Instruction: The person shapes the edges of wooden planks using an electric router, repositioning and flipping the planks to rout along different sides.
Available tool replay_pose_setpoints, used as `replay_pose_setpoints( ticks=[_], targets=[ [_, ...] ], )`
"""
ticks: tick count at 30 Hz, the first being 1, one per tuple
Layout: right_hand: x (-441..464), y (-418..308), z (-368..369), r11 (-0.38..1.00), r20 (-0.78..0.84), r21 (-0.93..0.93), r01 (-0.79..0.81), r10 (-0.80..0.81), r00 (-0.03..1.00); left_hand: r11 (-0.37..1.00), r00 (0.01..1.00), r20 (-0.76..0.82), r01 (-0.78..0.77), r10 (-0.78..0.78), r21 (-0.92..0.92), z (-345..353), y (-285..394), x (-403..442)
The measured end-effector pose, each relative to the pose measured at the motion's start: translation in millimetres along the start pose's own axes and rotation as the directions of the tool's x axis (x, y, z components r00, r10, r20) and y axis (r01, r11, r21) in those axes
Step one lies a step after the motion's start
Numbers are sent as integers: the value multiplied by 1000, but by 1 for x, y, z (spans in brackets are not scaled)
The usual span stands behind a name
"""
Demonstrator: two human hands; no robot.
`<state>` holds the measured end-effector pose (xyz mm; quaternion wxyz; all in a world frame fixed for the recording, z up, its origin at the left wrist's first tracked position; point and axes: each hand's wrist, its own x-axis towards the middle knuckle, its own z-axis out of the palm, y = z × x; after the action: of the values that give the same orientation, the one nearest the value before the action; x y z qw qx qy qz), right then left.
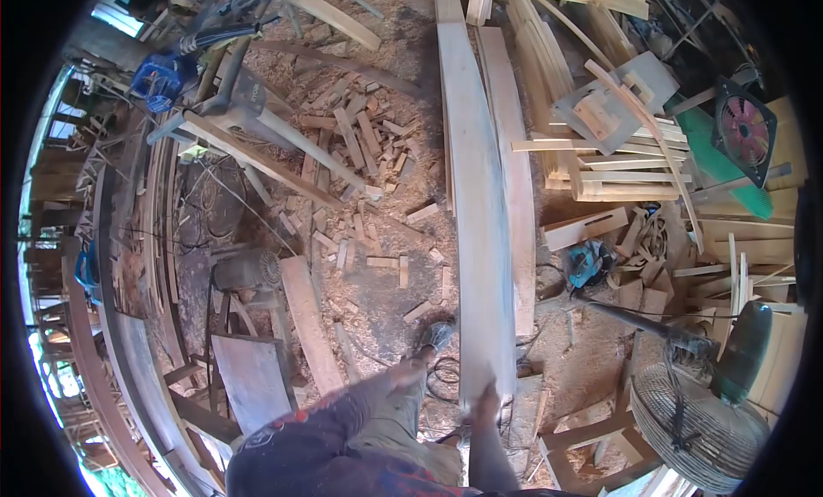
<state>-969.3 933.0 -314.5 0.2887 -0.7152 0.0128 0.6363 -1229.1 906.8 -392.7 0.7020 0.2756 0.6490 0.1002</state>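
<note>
Long, pale, flat wooden board [482,231] looks stiff, likely heavy; best held by long edges. Right hand [485,404] at near end, left hand [407,373] blurred, leftward; cannot tell either's openness or hold.

Workshop floor [386,319], pale sawdust [566,360] across it, heaped and scattered wood offcuts [349,137], coiled dark cable [430,379]

And here's the right hand [485,404] at the near end of a long, pale, flat wooden board [482,223], blurred left hand [408,374] off to its left, small blocky wooden offcuts [403,272] scattered over the sawdust-strewn brown floor [570,360], round grey wire-caged fan [694,428] at right
</note>
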Motion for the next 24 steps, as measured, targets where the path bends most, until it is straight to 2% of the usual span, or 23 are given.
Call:
replay_pose_setpoints(
  ticks=[1, 2, 3, 4, 5, 6, 7, 8, 9, 10, 12, 15, 18, 21, 22, 24],
  targets=[
    [21, -10, 32, 986, 89, -77, 145, -138, 986, 969, 994, -46, 106, -98, 223, 17, -4, -38],
    [41, -22, 63, 945, 188, -143, 295, -267, 945, 880, 977, -112, 210, -179, 426, 30, 2, -76],
    [64, -38, 98, 972, 158, -53, 227, -217, 963, 740, 951, -194, 308, -239, 598, 33, 3, -91],
    [88, -48, 131, 987, 135, 41, 156, -160, 978, 741, 951, -194, 310, -241, 596, 32, -2, -83],
    [128, -47, 145, 934, 235, -147, 324, -286, 929, 741, 933, -154, 353, -326, 571, 32, -5, -75],
    [155, -56, 166, 929, 269, -129, 348, -305, 914, 736, 907, -113, 398, -406, 547, 31, -11, -72],
    [182, -65, 187, 922, 303, -110, 370, -324, 896, 737, 905, -120, 404, -407, 542, 32, -20, -71],
    [196, -87, 227, 966, 262, 99, 237, -255, 931, 758, 926, -158, 372, -342, 536, 37, -33, -72],
    [187, -116, 255, 977, 287, 51, 205, -211, 934, 776, 941, -192, 340, -280, 532, 38, -43, -71],
    [203, -133, 279, 978, 287, 152, 144, -183, 940, 769, 935, -208, 354, -286, 532, 37, -41, -75],
    [238, -154, 313, 947, 423, 212, 240, -310, 852, 788, 928, -255, 366, -271, 495, 39, -41, -78],
    [304, -185, 359, 957, 375, 201, 210, -274, 886, 822, 910, -347, 370, -227, 433, 37, -29, -80],
    [377, -195, 369, 963, 351, -26, 269, -243, 904, 856, 889, -412, 362, -199, 368, 35, -30, -80],
    [370, -191, 360, 895, 449, -336, 293, -121, 885, 878, 866, -460, 363, -195, 311, 33, -32, -76],
    [379, -175, 353, 968, 190, -177, 178, -144, 971, 879, 858, -478, 366, -190, 307, 36, -32, -79],
    [387, -141, 305, 940, 179, -202, 276, -242, 954, 865, 863, -451, 392, -227, 314, 42, -25, -77]
  ],
)
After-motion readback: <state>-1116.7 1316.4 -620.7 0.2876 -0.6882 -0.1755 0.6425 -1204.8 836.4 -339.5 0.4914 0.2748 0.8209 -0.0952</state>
